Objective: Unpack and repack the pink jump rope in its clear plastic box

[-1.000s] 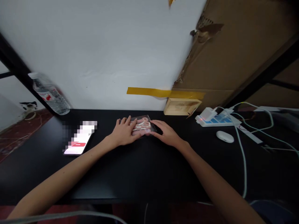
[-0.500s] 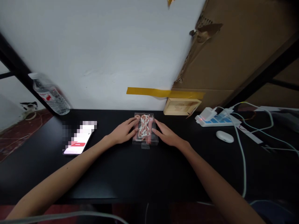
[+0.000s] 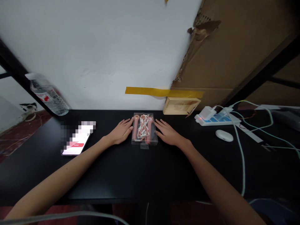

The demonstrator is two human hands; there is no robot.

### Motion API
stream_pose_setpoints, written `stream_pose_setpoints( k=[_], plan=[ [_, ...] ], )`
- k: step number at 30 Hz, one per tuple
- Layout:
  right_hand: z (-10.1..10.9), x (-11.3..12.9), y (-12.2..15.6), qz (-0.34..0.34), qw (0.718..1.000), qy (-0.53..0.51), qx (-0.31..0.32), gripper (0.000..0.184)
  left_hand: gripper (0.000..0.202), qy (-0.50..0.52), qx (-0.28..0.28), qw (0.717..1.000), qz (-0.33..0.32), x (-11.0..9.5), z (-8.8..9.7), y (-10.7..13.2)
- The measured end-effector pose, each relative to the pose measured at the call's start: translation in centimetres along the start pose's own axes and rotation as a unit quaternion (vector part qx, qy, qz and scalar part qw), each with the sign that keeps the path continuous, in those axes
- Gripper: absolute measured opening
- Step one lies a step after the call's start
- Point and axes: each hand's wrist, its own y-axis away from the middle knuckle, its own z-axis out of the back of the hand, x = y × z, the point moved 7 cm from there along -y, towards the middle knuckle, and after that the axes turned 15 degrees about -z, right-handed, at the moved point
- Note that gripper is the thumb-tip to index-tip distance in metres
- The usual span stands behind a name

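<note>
A clear plastic box lies flat on the black desk, its tab facing me. Inside it is a beaded jump rope, with two pink handles at the sides and pink and white segments bunched between them. My left hand rests palm down at the box's left side, fingers stretched out and the tips close to its edge. On the right side my right hand lies flat with its fingers spread, fingertips near the box wall. Neither hand grips anything. Whether the fingertips touch the box I cannot tell.
Left on the desk are a lit phone and a leaning water bottle. At the back stands a small wooden box. A power strip with cables and a white earbud case are on the right.
Both hands have let go of the plastic box and moved slightly outward from its sides. Their fingers have flattened onto the desk. The box stays in place.
</note>
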Motion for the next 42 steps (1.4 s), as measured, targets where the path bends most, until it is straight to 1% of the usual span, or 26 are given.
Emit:
stream_pose_setpoints(
  k=[2,7,12,14,17,19,24,30,33,38,42],
  plan=[
    [-0.1,0.1,0.0,-0.005,1.0,0.008,0.0,0.068,0.062,-0.008,0.01,1.0,-0.003,0.1,-0.1,0.0],
    [-0.2,0.2,0.0,0.0,1.0,0.004,-0.017,0.066,0.071,-0.05,0.021,0.998,-0.026,0.0,-0.4,0.0],
    [0.0,-0.3,-0.1,0.015,0.999,-0.014,-0.025,0.064,0.067,-0.083,0.043,0.996,-0.011,0.1,-0.7,0.0],
    [0.3,-0.7,-0.2,0.0,1.0,-0.009,-0.019,0.065,0.066,-0.096,0.047,0.994,-0.006,0.1,-0.7,0.0],
    [0.5,-1.4,-0.2,-0.041,0.999,0.015,0.002,0.07,0.065,-0.105,0.049,0.993,-0.009,-0.2,-0.6,-0.1],
    [0.6,-1.4,-0.1,-0.05,0.999,0.019,0.012,0.071,0.065,-0.108,0.051,0.993,-0.009,-0.3,-0.6,-0.1],
    [0.3,-0.9,0.1,-0.024,1.0,0.005,0.013,0.066,0.067,-0.106,0.045,0.993,-0.006,-0.2,-0.6,-0.1],
    [0.2,-0.9,-0.1,-0.014,1.0,0.006,-0.002,0.064,0.067,-0.106,0.047,0.993,-0.007,-0.1,-0.7,-0.1],
    [0.1,-1.0,-0.1,-0.019,1.0,0.012,0.001,0.063,0.065,-0.109,0.051,0.993,-0.004,-0.1,-0.7,-0.1],
    [0.1,-1.0,-0.1,-0.006,1.0,0.002,-0.007,0.061,0.063,-0.109,0.04,0.993,-0.008,-0.1,-0.7,-0.1],
    [0.3,-1.2,-0.1,-0.002,1.0,-0.002,0.012,0.065,0.062,-0.109,0.045,0.993,-0.01,-0.1,-0.7,-0.1]
  ],
)
